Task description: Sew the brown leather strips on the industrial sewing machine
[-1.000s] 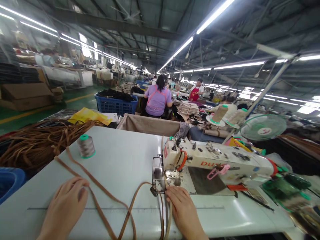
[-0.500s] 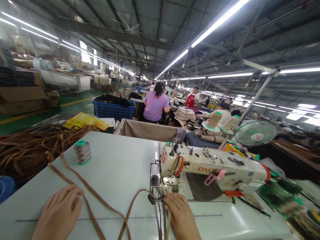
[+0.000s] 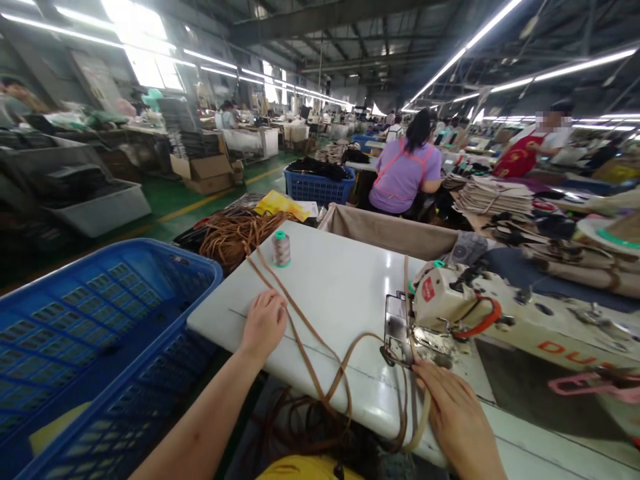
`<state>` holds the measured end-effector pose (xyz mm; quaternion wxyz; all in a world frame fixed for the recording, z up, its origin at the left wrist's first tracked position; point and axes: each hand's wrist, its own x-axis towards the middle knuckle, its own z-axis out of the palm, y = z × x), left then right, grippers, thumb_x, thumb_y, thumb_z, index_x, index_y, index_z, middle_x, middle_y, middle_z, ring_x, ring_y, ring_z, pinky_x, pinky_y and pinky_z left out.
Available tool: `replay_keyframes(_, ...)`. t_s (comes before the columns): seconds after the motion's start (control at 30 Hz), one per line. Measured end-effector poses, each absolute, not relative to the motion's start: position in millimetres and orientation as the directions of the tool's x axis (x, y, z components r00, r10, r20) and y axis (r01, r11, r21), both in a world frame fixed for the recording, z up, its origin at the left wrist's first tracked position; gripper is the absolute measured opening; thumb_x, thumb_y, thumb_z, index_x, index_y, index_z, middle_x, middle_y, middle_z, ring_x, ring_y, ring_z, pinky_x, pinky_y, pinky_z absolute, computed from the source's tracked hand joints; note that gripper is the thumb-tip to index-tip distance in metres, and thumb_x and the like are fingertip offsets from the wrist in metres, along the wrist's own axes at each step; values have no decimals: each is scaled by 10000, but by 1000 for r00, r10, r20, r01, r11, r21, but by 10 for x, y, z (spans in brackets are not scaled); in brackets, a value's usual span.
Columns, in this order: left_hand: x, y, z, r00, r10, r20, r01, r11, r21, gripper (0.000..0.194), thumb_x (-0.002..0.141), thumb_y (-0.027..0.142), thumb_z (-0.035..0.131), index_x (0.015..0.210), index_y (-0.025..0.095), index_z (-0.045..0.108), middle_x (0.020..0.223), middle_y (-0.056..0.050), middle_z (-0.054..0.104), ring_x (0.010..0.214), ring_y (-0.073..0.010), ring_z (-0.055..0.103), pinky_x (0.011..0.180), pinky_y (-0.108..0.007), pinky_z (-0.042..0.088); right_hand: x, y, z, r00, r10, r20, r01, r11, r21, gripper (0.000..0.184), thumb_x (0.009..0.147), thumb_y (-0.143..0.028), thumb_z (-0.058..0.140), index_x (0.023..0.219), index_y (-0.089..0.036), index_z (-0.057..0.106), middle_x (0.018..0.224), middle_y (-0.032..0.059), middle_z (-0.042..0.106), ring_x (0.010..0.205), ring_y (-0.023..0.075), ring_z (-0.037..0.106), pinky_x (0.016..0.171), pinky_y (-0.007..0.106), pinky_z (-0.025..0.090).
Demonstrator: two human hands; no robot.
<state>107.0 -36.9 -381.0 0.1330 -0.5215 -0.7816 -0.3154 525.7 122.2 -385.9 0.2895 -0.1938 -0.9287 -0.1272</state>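
Note:
My right hand (image 3: 453, 407) lies at the front of the sewing machine (image 3: 450, 300), its fingertips near the needle area and closed on a narrow strap. A pale stretch of this strap (image 3: 419, 423) hangs over the table's front edge. My left hand (image 3: 265, 323) rests on the white table (image 3: 330, 267) with its fingers loosely bent and apparently nothing in them. Beside its fingertips run long brown straps (image 3: 310, 327), which cross and loop toward the machine. The underside of each hand is hidden.
A thread cone (image 3: 281, 250) stands on the table's far left corner. Behind it lies a heap of brown straps (image 3: 230, 240). At the left is a large blue basket (image 3: 200, 267). A fabric-lined bin (image 3: 390, 230) adjoins the back edge, with a person in purple (image 3: 405, 173) beyond.
My view has swung left and down, bringing the blue basket and my left forearm into sight. Both hands stay in about the same places on the table.

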Motion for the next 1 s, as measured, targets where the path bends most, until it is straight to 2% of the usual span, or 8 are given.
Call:
replay_keyframes(0.27,1405,-430,-3624,-125,886,447,929,-53,366,360,1035,332,609,1381,236,624,1297,-120,628,1264,-288,569,1138,-465,460,5229,1165,-3806,-745,349,568,464,884,65,305,1111,-301,487,1297,-191,702,1273,96,779,1144,271,739,1036,448,510)
replay_keyframes(0.37,1704,-440,-3537,45,933,357,881,-206,426,460,973,444,736,1359,217,628,1307,-120,635,1305,-295,541,1174,-467,432,5225,1148,-3806,-742,378,554,481,876,46,306,1108,-295,492,1301,-201,710,1276,87,779,1153,260,739,1045,443,513)
replay_keyframes(0.47,2005,-418,-3465,40,969,243,874,-152,462,584,865,535,842,1306,214,635,1281,-113,637,1258,-314,544,1142,-509,446,5212,1128,-3782,-735,396,550,497,867,41,302,1109,-286,491,1286,-199,719,1274,84,780,1152,249,740,1040,431,518)
replay_keyframes(0.6,2291,-332,-3457,-49,995,93,914,7,405,267,932,349,766,1109,189,646,1180,-90,642,1181,-299,552,1077,-484,475,5212,1130,-3762,-742,364,562,488,869,83,301,1113,-286,487,1268,-174,719,1256,91,786,1132,249,743,1021,421,517)
replay_keyframes(0.73,2370,-261,-3476,7,998,65,932,-30,360,66,1003,253,641,1002,187,636,1110,-98,652,1165,-300,554,1093,-493,457,5246,1191,-3806,-764,293,575,448,882,146,345,1120,-320,453,1296,-156,699,1244,102,788,1102,259,748,1013,429,507)
replay_keyframes(0.8,2329,-262,-3417,10,996,91,896,-50,441,45,1013,238,621,1010,193,621,1121,-97,653,1166,-292,558,1096,-486,453,5260,1227,-3835,-771,269,577,432,887,163,362,1120,-341,440,1302,-157,693,1247,105,786,1094,263,748,1006,428,503)
replay_keyframes(0.87,2235,-291,-3288,-27,992,119,776,-54,629,18,1024,225,595,1021,208,599,1134,-81,660,1146,-258,576,1072,-437,467,5268,1257,-3857,-774,254,580,421,891,173,379,1118,-360,430,1307,-158,690,1249,107,784,1092,270,747,997,430,501)
replay_keyframes(1.0,1930,-424,-2856,-156,972,177,250,-134,959,171,1079,384,542,1025,221,549,963,-47,694,923,-195,653,882,-345,519,5279,1307,-3885,-777,227,587,406,893,192,399,1108,-384,428,1315,-165,689,1243,107,785,1077,274,748,993,430,492)
